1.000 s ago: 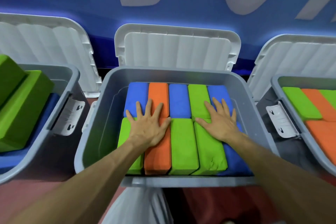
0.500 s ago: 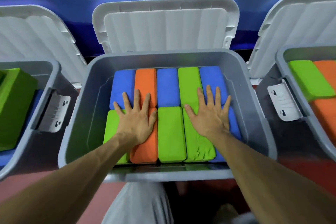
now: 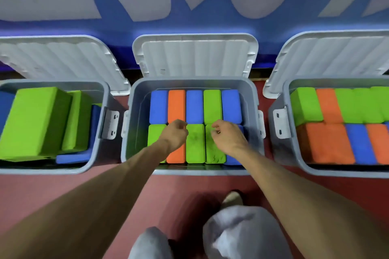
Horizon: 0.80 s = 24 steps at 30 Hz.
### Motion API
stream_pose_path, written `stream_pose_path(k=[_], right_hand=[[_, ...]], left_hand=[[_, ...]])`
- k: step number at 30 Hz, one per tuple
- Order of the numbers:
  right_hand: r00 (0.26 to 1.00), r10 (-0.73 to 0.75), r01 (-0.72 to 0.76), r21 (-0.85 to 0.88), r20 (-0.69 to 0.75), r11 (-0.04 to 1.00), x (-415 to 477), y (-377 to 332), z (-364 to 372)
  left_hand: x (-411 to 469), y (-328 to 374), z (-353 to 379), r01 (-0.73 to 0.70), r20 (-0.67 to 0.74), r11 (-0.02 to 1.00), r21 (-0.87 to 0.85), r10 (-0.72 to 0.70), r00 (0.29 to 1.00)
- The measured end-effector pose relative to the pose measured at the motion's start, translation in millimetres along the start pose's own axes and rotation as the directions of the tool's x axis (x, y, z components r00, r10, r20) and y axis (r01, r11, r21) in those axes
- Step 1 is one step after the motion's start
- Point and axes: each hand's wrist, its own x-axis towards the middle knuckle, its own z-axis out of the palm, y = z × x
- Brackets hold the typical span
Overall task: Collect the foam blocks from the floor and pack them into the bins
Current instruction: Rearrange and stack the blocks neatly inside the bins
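I count three bins (image 3: 104, 99); the middle bin (image 3: 134, 111) holds ten foam blocks (image 3: 194, 107). My left hand (image 3: 175, 133) and right hand (image 3: 226, 136) hover loosely curled, empty.

The bins (image 3: 136, 111) are grey plastic, smooth with a dull sheen. Their lids (image 3: 195, 57) are white plastic, ribbed and faintly glossy, and the latches (image 3: 110, 124) look like the same white plastic. The blocks (image 3: 194, 107) are matt foam with a fine grainy surface; two green blocks (image 3: 194, 145) carry dark scuffs. The floor (image 3: 189, 187) is matt red. The trousers (image 3: 242, 231) are soft grey cloth.
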Motion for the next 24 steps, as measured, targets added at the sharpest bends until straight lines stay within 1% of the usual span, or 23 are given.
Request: stream_pose_path(k=[2, 4, 8, 10, 12, 15, 18, 19, 22, 24], right_hand=[[0.999, 0.052, -0.051, 0.077, -0.009, 0.996, -33, -34, -41], [0.997, 0.073, -0.071, 0.163, -0.006, 0.984, -67, -73, -84], [0.996, 0.092, -0.085, 0.240, -0.015, 0.967, -134, -165, -163], [0.997, 0.060, -0.046, 0.262, -0.046, 0.964, -166, -215, -194], [0.995, 0.026, 0.003, 0.296, -0.095, 0.955, -204, -267, -217], [0.992, -0.043, 0.077, 0.295, -0.120, 0.952, -256, -338, -230], [0.989, -0.113, 0.134, 0.242, -0.098, 0.961, -285, -388, -229], [0.987, -0.129, 0.148, 0.230, -0.097, 0.962, -290, -401, -228], [0.985, -0.149, 0.163, 0.206, -0.081, 0.965, -291, -428, -222], [0.988, -0.142, 0.151, 0.191, -0.058, 0.970, -281, -439, -213]], left_hand=[[-50, 24, -39, 0.058, 0.021, 0.981, -0.187, -0.055, 0.998], [-100, 46, -82, 0.047, 0.032, 0.956, -0.289, -0.039, 0.999], [-201, 92, -178, -0.071, -0.030, 0.926, -0.371, 0.064, 0.997], [-245, 109, -230, -0.150, -0.052, 0.915, -0.376, 0.140, 0.989], [-290, 122, -279, -0.186, -0.059, 0.904, -0.384, 0.177, 0.982], [-355, 128, -344, -0.261, -0.129, 0.889, -0.376, 0.229, 0.965], [-392, 116, -398, -0.338, -0.210, 0.904, -0.262, 0.288, 0.934], [-397, 110, -414, -0.336, -0.239, 0.900, -0.276, 0.274, 0.931], [-394, 86, -445, -0.294, -0.311, 0.872, -0.392, 0.175, 0.934], [-384, 71, -452, -0.269, -0.324, 0.853, -0.446, 0.127, 0.938]])
